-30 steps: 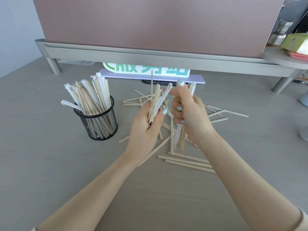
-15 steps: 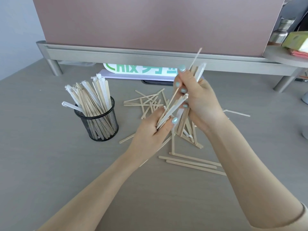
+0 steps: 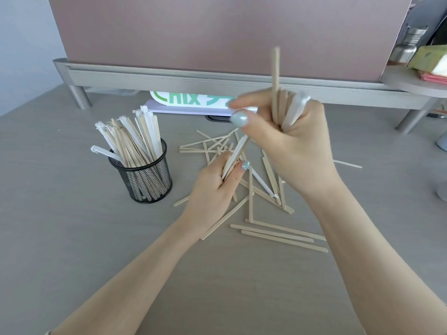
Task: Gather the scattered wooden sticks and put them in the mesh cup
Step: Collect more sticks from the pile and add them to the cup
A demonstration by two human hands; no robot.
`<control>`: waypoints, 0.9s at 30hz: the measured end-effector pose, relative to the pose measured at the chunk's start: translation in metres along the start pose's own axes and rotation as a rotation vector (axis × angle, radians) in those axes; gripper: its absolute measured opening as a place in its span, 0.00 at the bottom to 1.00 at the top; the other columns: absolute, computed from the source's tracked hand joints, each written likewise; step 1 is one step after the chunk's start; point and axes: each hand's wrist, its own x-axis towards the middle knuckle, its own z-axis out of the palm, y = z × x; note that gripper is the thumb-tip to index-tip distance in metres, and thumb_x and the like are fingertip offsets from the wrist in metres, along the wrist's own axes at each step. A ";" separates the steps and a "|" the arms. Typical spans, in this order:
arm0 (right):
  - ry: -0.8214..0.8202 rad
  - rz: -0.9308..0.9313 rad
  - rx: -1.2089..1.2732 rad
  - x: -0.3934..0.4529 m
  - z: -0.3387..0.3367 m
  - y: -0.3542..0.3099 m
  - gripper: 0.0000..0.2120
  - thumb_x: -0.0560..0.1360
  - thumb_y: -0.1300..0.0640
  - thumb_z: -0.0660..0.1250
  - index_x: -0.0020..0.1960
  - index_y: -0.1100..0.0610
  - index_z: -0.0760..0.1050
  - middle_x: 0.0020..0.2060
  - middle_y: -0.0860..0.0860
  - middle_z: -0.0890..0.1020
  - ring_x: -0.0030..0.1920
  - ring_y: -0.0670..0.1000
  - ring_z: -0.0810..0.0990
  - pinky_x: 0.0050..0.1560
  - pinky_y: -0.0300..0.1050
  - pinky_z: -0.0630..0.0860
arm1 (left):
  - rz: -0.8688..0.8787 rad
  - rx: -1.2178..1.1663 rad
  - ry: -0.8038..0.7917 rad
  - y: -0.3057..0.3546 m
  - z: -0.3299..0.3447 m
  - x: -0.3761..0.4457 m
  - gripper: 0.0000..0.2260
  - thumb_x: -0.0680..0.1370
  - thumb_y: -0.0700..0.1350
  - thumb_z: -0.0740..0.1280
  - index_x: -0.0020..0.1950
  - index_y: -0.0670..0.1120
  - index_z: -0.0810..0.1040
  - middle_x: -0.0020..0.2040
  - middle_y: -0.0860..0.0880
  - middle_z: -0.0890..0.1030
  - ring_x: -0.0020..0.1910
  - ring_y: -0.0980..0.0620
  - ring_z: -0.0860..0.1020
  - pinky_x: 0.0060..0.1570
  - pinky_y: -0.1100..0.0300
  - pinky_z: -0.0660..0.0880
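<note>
Desk [image 3: 72, 238] is taking up most of the frame, with a partition panel [image 3: 217, 32] running across the top on a metal rail. Right hand [image 3: 297, 151], centre right, is curling around an upright bundle of sticks [image 3: 278, 102], one standing taller than the rest; looks like it's collecting into a fist so they go into the cup in one drop. Left hand [image 3: 215, 187], centre, is gripping a smaller bunch [image 3: 235, 153] angled up toward the right hand, probably feeding them across. Mesh cup [image 3: 142, 180], centre left, is sitting upright and already packed, some sticks there in white wrappers; it's parked near the pile to keep the reach short. Loose wooden sticks [image 3: 278, 234] are lying crisscrossed on the desk under and below both hands, so plenty left. Sign with green lettering [image 3: 193, 102] is peeking out under the rail, partly hidden.
</note>
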 end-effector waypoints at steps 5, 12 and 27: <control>0.030 0.094 -0.062 0.002 -0.004 0.001 0.12 0.75 0.58 0.66 0.33 0.52 0.77 0.17 0.41 0.72 0.22 0.42 0.68 0.28 0.27 0.63 | 0.018 0.028 0.002 -0.001 -0.002 0.001 0.14 0.79 0.46 0.60 0.34 0.55 0.63 0.26 0.53 0.62 0.26 0.55 0.61 0.26 0.66 0.59; -0.049 0.153 -0.097 0.001 -0.003 0.006 0.12 0.73 0.58 0.69 0.36 0.67 0.78 0.21 0.54 0.69 0.24 0.44 0.64 0.28 0.30 0.62 | -0.022 0.006 0.026 -0.001 -0.002 0.002 0.16 0.79 0.45 0.60 0.33 0.54 0.62 0.27 0.49 0.62 0.26 0.53 0.61 0.27 0.60 0.60; 0.393 0.378 0.180 0.001 -0.018 0.067 0.18 0.80 0.54 0.56 0.32 0.56 0.63 0.20 0.45 0.67 0.23 0.46 0.65 0.29 0.41 0.70 | -0.156 -0.206 0.369 -0.003 -0.023 0.013 0.15 0.76 0.45 0.65 0.31 0.48 0.66 0.27 0.46 0.63 0.28 0.49 0.62 0.26 0.62 0.61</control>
